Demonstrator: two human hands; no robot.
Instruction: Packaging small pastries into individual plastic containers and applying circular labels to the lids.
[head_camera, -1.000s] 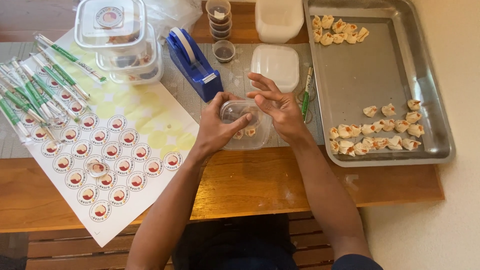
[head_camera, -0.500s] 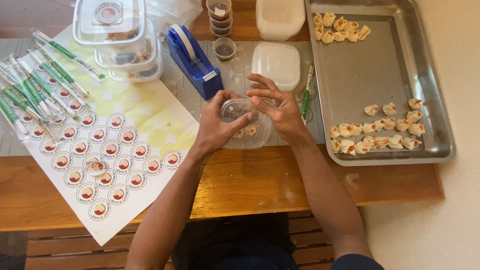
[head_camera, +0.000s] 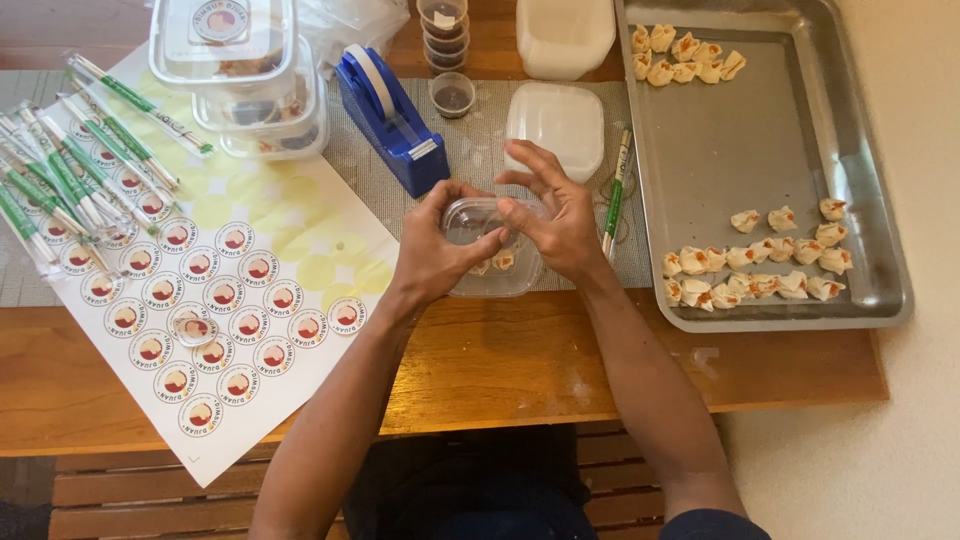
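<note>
Left hand (head_camera: 432, 252) gripping left side of small clear square plastic container (head_camera: 494, 247), thumb lying over its top. Right hand (head_camera: 556, 220) pinching at container's top with thumb and forefinger, other fingers spreading loose. Container sitting on grey woven mat (head_camera: 480, 150), holding few pale folded dumplings (head_camera: 496, 263), between blue tape dispenser (head_camera: 390, 120) and steel tray (head_camera: 740, 150).

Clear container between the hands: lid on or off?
Cannot tell. Both hands, left hand and right hand, cover the clear container; dumplings show inside. A white lid lies apart behind it.
</note>
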